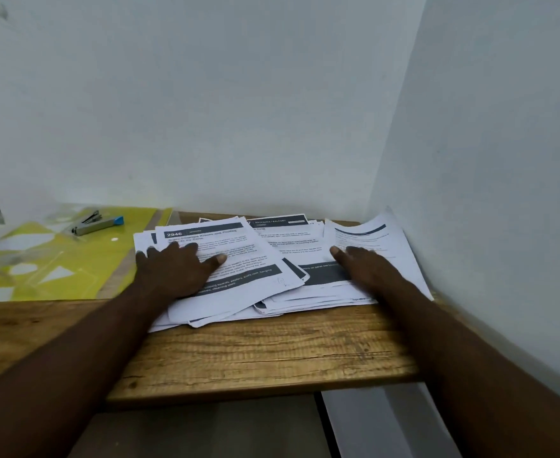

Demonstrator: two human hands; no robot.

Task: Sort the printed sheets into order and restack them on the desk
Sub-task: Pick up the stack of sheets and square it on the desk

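Note:
A loose, fanned pile of printed sheets (272,259) with dark header and footer bands lies on the wooden desk (255,352), pushed into the wall corner. The top left sheet (239,246) bears the number 2946. My left hand (176,269) rests flat on that sheet, fingers spread and straight. My right hand (361,266) lies flat on the right part of the pile, fingers extended toward the wall. One sheet (371,236) at the right curls up against the side wall.
Yellow plastic folders (51,262) cover the desk's left part, with a grey stapler (97,223) with a blue tip lying on them. White walls close the back and right. The desk's front edge (255,395) drops to the floor.

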